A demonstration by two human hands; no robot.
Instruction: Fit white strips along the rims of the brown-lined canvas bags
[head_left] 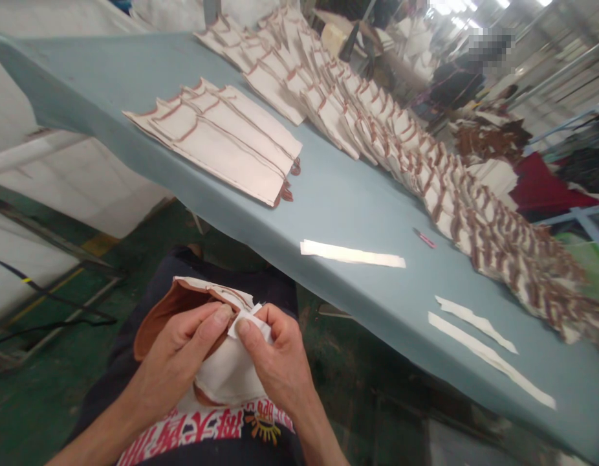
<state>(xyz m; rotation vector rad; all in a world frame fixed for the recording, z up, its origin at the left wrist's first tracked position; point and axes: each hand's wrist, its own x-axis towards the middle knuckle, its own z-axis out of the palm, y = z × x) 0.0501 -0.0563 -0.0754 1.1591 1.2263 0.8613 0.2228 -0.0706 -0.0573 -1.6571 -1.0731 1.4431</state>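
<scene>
Over my lap I have a sewn piece (158, 317), cream on one side and brown on the other, with a brown-edged seam. My left hand (187, 343) pinches its upper edge between thumb and fingers. Close beside it, my right hand (277, 346) pinches a small white strip (240, 318) against the same edge. The fingers hide how the strip and the edge meet. A patterned cloth (207, 430) with red characters lies below the piece, across my lap.
The blue-green table (362, 207) carries a stack of cream pieces (222, 142), long overlapping rows of similar pieces (377, 123), a pile of white strips (352, 254), two loose strips (491, 359) and small pink snips (425, 239). A blurred person (459, 77) is at the far right.
</scene>
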